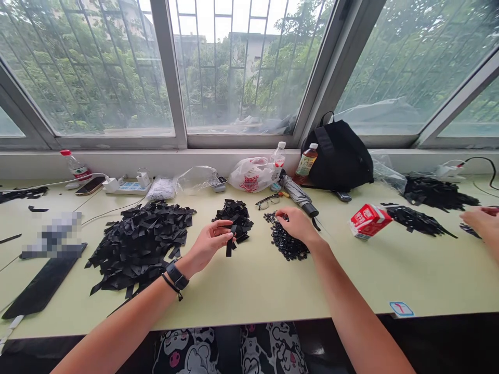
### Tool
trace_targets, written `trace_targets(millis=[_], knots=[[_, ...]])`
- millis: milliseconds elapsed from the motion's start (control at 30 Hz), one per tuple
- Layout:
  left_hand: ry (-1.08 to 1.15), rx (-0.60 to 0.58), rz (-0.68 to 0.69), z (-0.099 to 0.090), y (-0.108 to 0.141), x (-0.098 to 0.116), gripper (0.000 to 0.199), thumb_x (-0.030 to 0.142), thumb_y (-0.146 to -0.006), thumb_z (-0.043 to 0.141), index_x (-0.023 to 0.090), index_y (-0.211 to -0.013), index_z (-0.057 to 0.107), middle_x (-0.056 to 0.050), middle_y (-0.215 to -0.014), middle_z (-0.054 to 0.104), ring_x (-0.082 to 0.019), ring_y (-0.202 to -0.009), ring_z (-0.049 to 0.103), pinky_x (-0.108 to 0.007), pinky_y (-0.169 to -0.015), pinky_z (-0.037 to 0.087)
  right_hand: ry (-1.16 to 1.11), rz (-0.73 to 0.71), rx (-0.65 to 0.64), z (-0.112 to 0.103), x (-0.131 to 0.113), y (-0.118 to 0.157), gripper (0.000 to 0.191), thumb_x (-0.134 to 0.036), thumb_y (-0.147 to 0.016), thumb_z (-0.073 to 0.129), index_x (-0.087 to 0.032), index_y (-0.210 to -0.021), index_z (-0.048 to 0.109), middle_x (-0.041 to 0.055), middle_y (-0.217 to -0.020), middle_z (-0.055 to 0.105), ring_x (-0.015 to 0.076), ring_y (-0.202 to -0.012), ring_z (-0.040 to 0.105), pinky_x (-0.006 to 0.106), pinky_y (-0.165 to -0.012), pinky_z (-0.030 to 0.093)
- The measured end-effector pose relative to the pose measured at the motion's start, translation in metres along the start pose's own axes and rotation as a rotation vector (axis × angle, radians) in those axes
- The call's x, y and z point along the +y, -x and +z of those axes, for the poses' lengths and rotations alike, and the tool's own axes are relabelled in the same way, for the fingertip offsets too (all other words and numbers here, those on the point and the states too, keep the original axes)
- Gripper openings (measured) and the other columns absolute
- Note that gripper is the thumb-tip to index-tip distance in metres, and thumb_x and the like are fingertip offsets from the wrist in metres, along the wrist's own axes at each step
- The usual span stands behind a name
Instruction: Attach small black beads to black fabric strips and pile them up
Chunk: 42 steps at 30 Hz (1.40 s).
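Observation:
My left hand (212, 241) is shut on a black fabric strip (229, 248), which hangs below its fingertips over the table. Just behind that hand lies a small heap of black fabric strips (237, 218). A much larger heap of the same strips (138, 244) spreads to the left. My right hand (298, 224) rests its fingertips at the top of a pile of small black buttons (286, 238). Whether those fingers hold a button is hidden. At the far right edge, a co-worker's hand (483, 221) reaches near more black strips (415, 219).
A pale green table (249, 296) runs along a window. On it are eyeglasses (267, 201), a folded grey umbrella (300, 195), a red-and-white carton (369, 221), a black backpack (339, 156), bottles, plastic bags, a power strip (127, 186), and a phone (90, 185).

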<state>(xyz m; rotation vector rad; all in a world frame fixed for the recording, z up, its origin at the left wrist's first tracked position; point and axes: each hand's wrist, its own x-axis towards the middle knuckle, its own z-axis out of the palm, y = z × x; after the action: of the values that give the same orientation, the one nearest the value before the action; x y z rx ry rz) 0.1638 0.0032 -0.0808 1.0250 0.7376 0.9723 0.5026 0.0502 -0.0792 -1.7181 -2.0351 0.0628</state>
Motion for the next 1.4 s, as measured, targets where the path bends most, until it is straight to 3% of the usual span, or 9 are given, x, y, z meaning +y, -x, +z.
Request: trace_targets(millis=[267,467,700,1033,1400], knots=[[-0.031,0.008,-0.007,-0.002,-0.001,0.0,0.047,0.032,-0.076,0.089,0.018,-0.117,0.072,-0.008,-0.098,0.072,-0.022,-0.094,0.071,-0.039,-0.092,0.052,0.061,0.023,-0.016,0.007,0.003,0.0,0.016,-0.02,-0.091,0.058,-0.022,-0.092,0.074,0.0075,-0.099,0.077,0.0235,-0.094,0.068,0.031,-0.085,0.046],[-0.058,-0.005,-0.028,0.001,0.001,-0.003,0.046,0.03,-0.074,0.09,0.018,-0.115,0.073,-0.007,-0.096,0.07,-0.019,-0.092,0.067,-0.032,-0.084,0.051,0.118,0.075,-0.009,0.015,0.004,-0.001,0.015,-0.021,-0.091,0.059,-0.021,-0.091,0.073,0.0078,-0.096,0.076,0.0232,-0.094,0.068,0.03,-0.08,0.044],[-0.054,0.022,-0.033,0.004,0.002,0.0,0.044,0.028,-0.072,0.091,0.018,-0.112,0.074,-0.006,-0.094,0.071,-0.018,-0.09,0.067,-0.031,-0.082,0.05,0.074,0.035,-0.047,0.015,0.002,-0.003,0.013,-0.02,-0.088,0.059,-0.021,-0.084,0.072,0.0055,-0.093,0.074,0.02,-0.087,0.066,0.028,-0.079,0.043],[-0.056,0.023,0.007,0.003,0.001,-0.002,0.043,0.03,-0.072,0.091,0.018,-0.11,0.075,-0.006,-0.094,0.069,-0.018,-0.091,0.066,-0.033,-0.084,0.05,0.054,0.189,-0.114,0.012,-0.006,-0.007,0.013,-0.021,-0.08,0.065,-0.023,-0.085,0.077,0.0042,-0.092,0.077,0.0184,-0.08,0.067,0.026,-0.065,0.039],[-0.034,0.005,-0.002,0.003,0.002,-0.002,0.044,0.03,-0.072,0.091,0.018,-0.111,0.074,-0.007,-0.096,0.069,-0.019,-0.091,0.066,-0.033,-0.084,0.049,-0.003,0.259,-0.149,0.016,-0.003,-0.007,0.008,-0.024,-0.081,0.065,-0.02,-0.082,0.072,0.0052,-0.085,0.075,0.0183,-0.077,0.066,0.026,-0.063,0.038]])
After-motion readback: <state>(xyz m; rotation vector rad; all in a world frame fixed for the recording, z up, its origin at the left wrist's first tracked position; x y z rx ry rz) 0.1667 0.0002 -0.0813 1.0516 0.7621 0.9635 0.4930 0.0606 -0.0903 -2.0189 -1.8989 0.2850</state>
